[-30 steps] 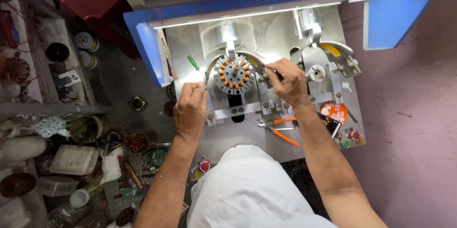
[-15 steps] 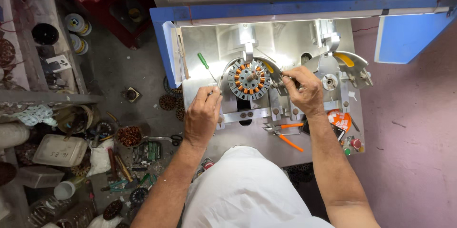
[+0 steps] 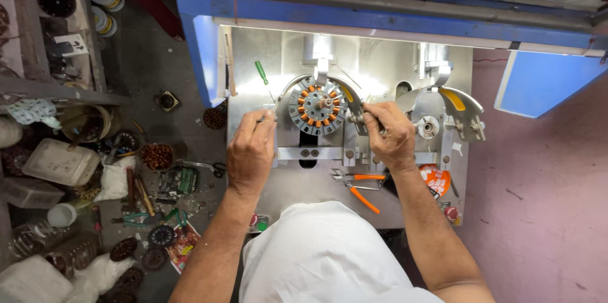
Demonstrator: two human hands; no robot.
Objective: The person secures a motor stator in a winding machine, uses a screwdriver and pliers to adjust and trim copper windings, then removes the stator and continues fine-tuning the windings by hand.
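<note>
A round stator (image 3: 316, 107) with orange-wrapped teeth sits mounted in the middle of a steel machine plate (image 3: 304, 183), framed by a curved metal guard and standing just above a horizontal clamp bar (image 3: 313, 153). The left hand (image 3: 251, 151) rests at the stator's left side, fingers curled down over the left end of the clamp bar; a thin metal piece seems to stick out past the fingertips, though it is too small to tell whether the hand grips it. The right hand (image 3: 389, 135) is at the stator's right edge, fingers bent and pinched around a small dark metal part of the fixture there.

A green-handled screwdriver (image 3: 261, 72) lies on the plate up and to the left of the stator. Orange-handled pliers (image 3: 361, 188) lie on the plate below the right hand, with an orange round object (image 3: 436, 179) just beside the right forearm. To the right stands a second winding fixture (image 3: 437, 122) with a yellow-tipped guard. A blue machine housing (image 3: 380, 18) spans the top. On the floor to the left lie wound coils and stators (image 3: 155, 156) among plastic containers (image 3: 60, 162).
</note>
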